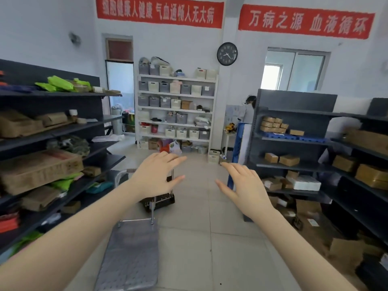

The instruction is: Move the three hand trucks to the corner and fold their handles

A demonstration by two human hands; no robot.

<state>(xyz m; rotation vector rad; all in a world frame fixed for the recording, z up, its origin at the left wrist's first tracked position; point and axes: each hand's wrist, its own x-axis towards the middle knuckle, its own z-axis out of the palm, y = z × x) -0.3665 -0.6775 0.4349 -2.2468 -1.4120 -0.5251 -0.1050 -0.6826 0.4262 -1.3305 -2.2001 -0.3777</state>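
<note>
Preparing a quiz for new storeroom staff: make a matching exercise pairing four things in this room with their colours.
Things:
1. wall clock
2. banner
3. back shelf unit
4. near hand truck platform

Colours:
a. grey
b. red
c. black
d. white

Pairs: 1-c; 2-b; 3-d; 4-a.

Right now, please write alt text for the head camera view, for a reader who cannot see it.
A person's left hand and right hand reach forward, open and empty, with a grey flat platform hand truck and a smaller black hand truck on the tiled floor below them. Dark metal shelves of cardboard boxes line both sides.
</note>
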